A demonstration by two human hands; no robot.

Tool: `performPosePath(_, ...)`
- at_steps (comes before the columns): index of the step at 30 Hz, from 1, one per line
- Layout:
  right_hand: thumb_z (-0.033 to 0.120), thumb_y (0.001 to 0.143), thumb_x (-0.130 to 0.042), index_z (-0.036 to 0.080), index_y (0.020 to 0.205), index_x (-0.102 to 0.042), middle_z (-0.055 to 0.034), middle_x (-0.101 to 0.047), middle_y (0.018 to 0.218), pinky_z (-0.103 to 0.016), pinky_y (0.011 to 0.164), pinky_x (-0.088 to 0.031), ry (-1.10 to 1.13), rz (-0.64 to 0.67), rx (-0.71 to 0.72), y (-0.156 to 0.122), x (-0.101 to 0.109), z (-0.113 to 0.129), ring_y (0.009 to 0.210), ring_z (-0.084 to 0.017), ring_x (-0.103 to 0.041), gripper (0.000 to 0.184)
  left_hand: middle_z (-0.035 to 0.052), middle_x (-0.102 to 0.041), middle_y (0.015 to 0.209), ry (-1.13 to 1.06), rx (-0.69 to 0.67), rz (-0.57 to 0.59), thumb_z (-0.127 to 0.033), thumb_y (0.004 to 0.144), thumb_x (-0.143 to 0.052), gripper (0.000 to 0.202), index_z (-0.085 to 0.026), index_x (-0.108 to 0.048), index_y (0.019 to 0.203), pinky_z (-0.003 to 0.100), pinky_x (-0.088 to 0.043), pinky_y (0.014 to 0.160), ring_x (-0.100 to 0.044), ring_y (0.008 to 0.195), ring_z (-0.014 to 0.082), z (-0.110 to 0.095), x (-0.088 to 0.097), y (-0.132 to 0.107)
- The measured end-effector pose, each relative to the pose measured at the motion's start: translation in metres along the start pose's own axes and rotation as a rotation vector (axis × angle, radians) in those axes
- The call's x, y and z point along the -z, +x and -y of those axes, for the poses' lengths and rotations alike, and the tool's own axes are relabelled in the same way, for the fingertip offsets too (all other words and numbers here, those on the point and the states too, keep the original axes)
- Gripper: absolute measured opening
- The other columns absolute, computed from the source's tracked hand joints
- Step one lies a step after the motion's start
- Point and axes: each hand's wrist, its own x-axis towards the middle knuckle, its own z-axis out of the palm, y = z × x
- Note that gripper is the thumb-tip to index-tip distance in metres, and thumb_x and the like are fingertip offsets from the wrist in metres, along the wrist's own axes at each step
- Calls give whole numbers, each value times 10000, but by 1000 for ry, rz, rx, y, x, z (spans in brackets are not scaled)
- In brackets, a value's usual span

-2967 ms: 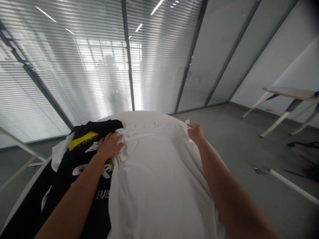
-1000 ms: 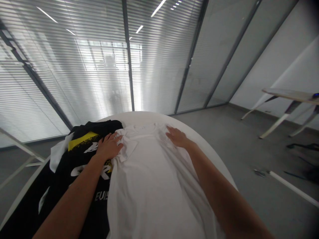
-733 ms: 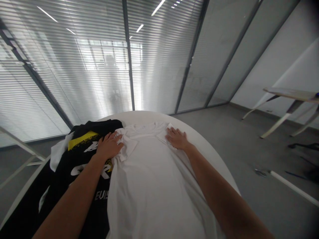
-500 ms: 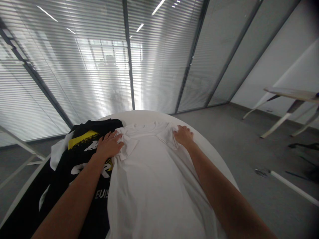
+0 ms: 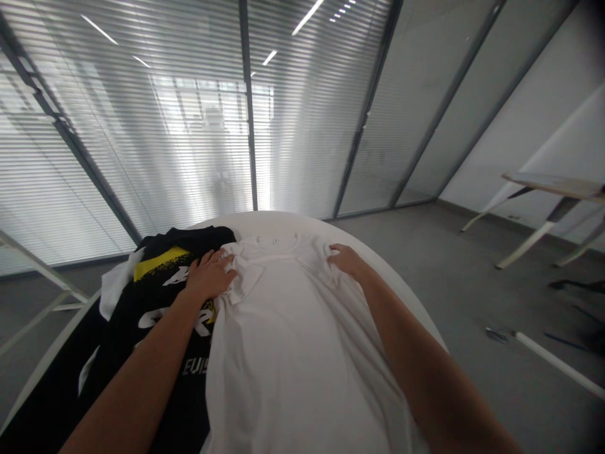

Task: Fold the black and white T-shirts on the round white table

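A white T-shirt (image 5: 288,334) lies spread on a round white table (image 5: 397,284), collar away from me. My left hand (image 5: 208,276) lies flat with fingers spread on the shirt's folded left sleeve, at the edge of a black T-shirt. My right hand (image 5: 347,260) rests on the folded-in right sleeve near the shoulder, its fingers curled into the cloth.
A black T-shirt (image 5: 155,296) with yellow and white print lies left of the white one, over more white cloth. Glass walls with blinds (image 5: 198,126) stand behind the table. A desk (image 5: 553,189) and a white pole (image 5: 558,366) on the grey floor are at right.
My right hand brought the right sleeve in from the table's edge onto the shirt, pressed it flat, then shifted outward and curled on the fold. My left hand stayed put.
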Motion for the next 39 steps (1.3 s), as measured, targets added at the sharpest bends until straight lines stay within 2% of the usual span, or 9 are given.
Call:
performPosePath(5,266,789,-566,176,1412,-468,-62,-721,936,-247,632,-486,338,77,-44,-8,5,6,708,-165,-647,637,7,-278,1578,16,-2,-9,-509,888,-366,577,-349,-414,1441,585,-197,1115,-226,1436,313,1,-2,1)
performPosePath(9,242,782,-576,242,1490,-351,4,-668,757,-217,532,-423,317,53,14,-11,9,10,523,-110,-528,743,9,-274,1580,22,-1,5,-519,886,-360,583,-345,-417,1440,577,-196,1118,-218,1439,307,1,0,0)
performPosePath(14,158,755,-553,146,1301,-606,-7,-632,644,-197,445,-348,314,81,-13,-7,8,7,449,-88,-454,549,6,-260,1585,6,7,12,-509,884,-367,582,-340,-423,1438,582,-178,1123,-203,1444,305,0,1,0)
performPosePath(22,127,727,-569,110,1249,-639,-113,-737,995,-342,734,-553,354,41,16,-8,10,12,839,-244,-698,527,5,-274,1580,-8,-1,4,-513,879,-382,580,-349,-428,1433,581,-191,1118,-215,1438,314,2,0,1)
performPosePath(27,118,762,-545,145,1304,-596,-100,-494,1423,-422,1119,-329,302,-20,170,-12,12,32,1317,-253,-465,545,30,-325,1556,-36,-9,-17,-504,871,-407,563,-341,-470,1407,621,-210,1095,-255,1416,347,-2,5,1)
performPosePath(30,124,779,-541,166,1334,-572,-79,-430,1470,-430,1170,-231,244,20,310,-16,7,48,1384,-242,-369,557,40,-443,1481,-86,21,-128,-447,867,-434,492,-329,-562,1327,598,-252,1088,-353,1359,350,-13,16,-3)
performPosePath(34,90,774,-520,160,1390,-510,-81,-368,1507,-417,1186,-202,195,111,530,-23,-4,62,1411,-231,-316,620,32,-621,1288,-270,21,-288,-360,868,-420,384,-279,-688,1132,463,-374,1040,-534,1186,289,-35,34,-6)
performPosePath(36,67,765,-505,148,1403,-489,-88,-346,1519,-407,1180,-225,189,149,590,-26,-10,66,1413,-227,-311,644,50,-691,1146,-464,-12,-266,-360,871,-401,377,-242,-715,1043,389,-437,965,-601,1077,252,-47,40,-4)
performPosePath(39,32,749,-480,142,1396,-495,-92,-367,1511,-398,1174,-249,198,171,640,-28,-18,67,1413,-222,-315,656,79,-733,884,-810,26,-96,-409,872,-382,414,-181,-715,960,308,-497,749,-666,820,204,-69,46,6)
